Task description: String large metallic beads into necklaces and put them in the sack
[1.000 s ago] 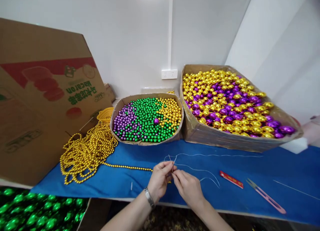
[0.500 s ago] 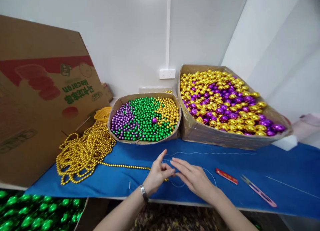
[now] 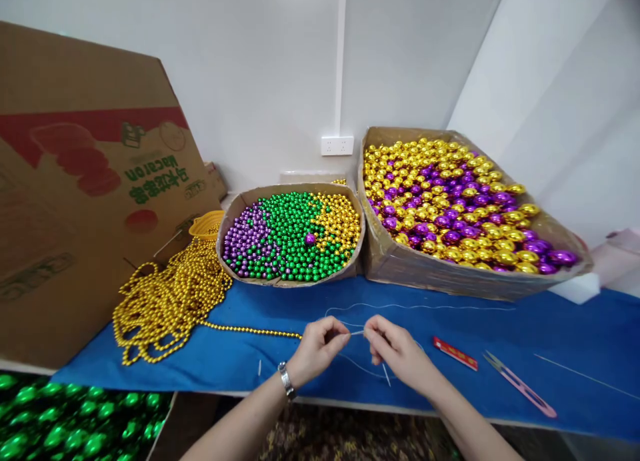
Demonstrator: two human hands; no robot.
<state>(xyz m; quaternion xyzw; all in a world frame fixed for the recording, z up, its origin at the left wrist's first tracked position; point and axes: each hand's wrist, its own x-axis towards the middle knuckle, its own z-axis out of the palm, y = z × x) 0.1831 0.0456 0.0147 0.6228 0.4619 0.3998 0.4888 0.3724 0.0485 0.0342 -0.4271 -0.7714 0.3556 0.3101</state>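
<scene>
My left hand (image 3: 320,348), with a metal watch or bracelet at the wrist, pinches one end of a short taut thread (image 3: 357,332). My right hand (image 3: 397,351) pinches the other end, close by. A thin white stick-like piece (image 3: 387,374) juts down from under the right fingers; its kind is unclear. Loose thread (image 3: 425,306) curves over the blue cloth behind both hands. From the left, a string of gold beads (image 3: 255,331) runs up to my left hand, where its end is hidden.
Behind my hands stand a box of purple, green and gold beads (image 3: 287,282) and a larger box of gold and purple beads (image 3: 450,284). Piled gold bead strings (image 3: 170,308) lie left. Pink-handled tweezers (image 3: 523,386) and a red packet (image 3: 455,353) lie right.
Both hands have gone from spread fingers to pinches, with thread stretched between them. The thin white piece now shows below my right hand.
</scene>
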